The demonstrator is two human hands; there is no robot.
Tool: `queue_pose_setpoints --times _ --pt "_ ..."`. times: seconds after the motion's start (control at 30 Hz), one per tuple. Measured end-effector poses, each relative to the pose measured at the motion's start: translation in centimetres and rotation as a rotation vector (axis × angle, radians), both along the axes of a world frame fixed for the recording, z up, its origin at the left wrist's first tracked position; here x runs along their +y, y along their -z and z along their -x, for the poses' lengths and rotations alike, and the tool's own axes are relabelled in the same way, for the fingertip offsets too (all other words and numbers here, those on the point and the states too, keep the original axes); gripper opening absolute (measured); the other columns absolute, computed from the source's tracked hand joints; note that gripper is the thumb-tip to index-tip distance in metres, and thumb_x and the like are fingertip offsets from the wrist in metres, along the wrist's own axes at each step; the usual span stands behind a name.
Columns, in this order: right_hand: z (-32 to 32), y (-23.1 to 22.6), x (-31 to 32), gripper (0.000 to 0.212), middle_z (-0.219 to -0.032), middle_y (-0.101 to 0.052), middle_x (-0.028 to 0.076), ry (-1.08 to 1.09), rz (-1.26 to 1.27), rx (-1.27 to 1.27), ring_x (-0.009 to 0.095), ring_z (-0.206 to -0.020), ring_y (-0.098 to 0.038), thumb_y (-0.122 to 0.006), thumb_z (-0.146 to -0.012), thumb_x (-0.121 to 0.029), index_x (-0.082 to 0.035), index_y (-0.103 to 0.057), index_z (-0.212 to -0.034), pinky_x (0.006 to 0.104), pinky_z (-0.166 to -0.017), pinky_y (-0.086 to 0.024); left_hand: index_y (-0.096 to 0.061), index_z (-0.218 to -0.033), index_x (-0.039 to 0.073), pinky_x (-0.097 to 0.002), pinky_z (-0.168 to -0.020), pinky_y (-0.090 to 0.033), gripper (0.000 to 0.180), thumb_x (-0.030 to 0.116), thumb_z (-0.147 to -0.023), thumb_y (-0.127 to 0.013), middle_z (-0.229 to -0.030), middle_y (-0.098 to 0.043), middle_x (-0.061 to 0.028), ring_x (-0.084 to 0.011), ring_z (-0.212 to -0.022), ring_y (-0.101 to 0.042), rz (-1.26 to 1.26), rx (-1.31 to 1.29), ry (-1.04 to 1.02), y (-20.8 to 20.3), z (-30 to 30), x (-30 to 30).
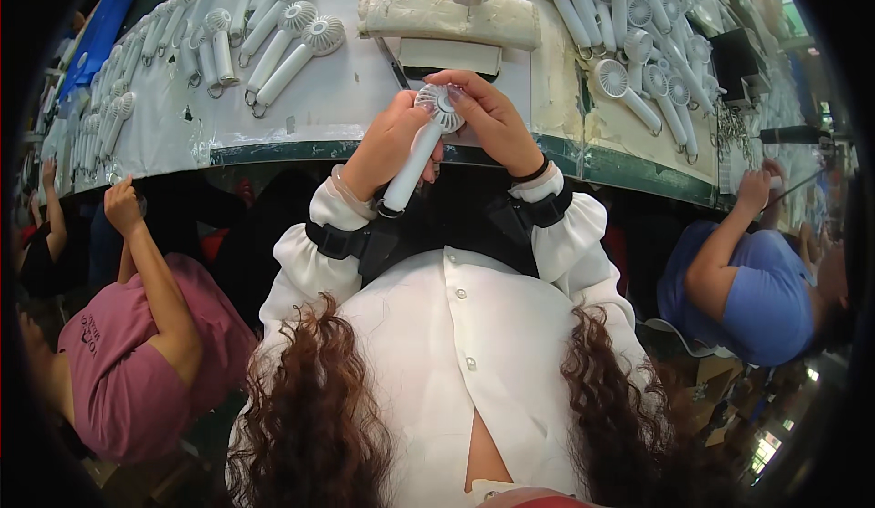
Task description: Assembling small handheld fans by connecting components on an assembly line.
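Observation:
Both of my hands hold one white handheld fan (418, 157) at the table's near edge. Its round grilled head points away from me, and its handle slants down to the left with a small ring at the end. My left hand (392, 140) is closed round the fan's neck and upper handle. On the right side of the fan head, my right hand (497, 123) presses with its thumb, the fingers curling behind. Part of the fingers of each hand is hidden by the fan. Just beyond them lies a small white box-like block (450, 56).
White fans (290, 69) lie in rows on the left of the table, and another pile of fans (629, 95) covers the right. A worn padded roll (447, 14) stands ahead. Co-workers sit at either side, one in a pink shirt (150, 353), one in blue (743, 289).

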State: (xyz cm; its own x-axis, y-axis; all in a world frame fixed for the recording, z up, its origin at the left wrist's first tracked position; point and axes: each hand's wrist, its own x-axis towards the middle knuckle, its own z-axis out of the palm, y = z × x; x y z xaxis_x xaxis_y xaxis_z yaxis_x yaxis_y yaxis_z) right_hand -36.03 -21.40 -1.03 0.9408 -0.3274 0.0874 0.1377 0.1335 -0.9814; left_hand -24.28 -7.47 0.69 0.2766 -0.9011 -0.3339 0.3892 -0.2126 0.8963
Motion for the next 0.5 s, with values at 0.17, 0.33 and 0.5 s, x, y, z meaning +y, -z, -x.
queue_pose_setpoints --times 0.17,0.33,0.5 --pt "-0.2 0.3 0.7 0.023 -0.109 -0.062 0.01 0.248 0.521 -0.133 0.021 -0.101 -0.059 -0.053 -0.096 -0.01 -0.007 -0.061 -0.117 0.0299 -0.086 -0.049 -0.041 -0.111 0.002 -0.0291 -0.045 -0.048 0.026 0.025 -0.099 -0.036 -0.071 -0.058 -0.0118 -0.0189 -0.048 -0.057 -0.007 -0.003 -0.015 -0.2 0.1 0.3" --pt "0.6 -0.5 0.1 0.025 -0.115 -0.061 0.01 0.391 1.048 -0.292 0.027 -0.104 -0.057 -0.064 -0.084 -0.001 -0.008 -0.068 -0.107 0.0316 -0.078 -0.05 -0.041 -0.11 0.003 -0.0286 -0.045 -0.048 0.027 0.027 -0.099 -0.038 -0.072 -0.059 -0.0116 -0.0184 -0.048 -0.057 -0.012 -0.031 0.001 0.0 0.2 0.4" --pt "1.3 -0.5 -0.1 0.03 -0.114 -0.062 0.007 0.313 0.973 -0.272 0.024 -0.105 -0.055 -0.067 -0.081 0.001 -0.01 -0.07 -0.108 0.0308 -0.074 -0.049 -0.041 -0.11 0.003 -0.0285 -0.044 -0.048 0.027 0.027 -0.099 -0.039 -0.072 -0.059 -0.0115 -0.0182 -0.048 -0.057 -0.034 -0.035 0.01 0.1 0.2 0.6"
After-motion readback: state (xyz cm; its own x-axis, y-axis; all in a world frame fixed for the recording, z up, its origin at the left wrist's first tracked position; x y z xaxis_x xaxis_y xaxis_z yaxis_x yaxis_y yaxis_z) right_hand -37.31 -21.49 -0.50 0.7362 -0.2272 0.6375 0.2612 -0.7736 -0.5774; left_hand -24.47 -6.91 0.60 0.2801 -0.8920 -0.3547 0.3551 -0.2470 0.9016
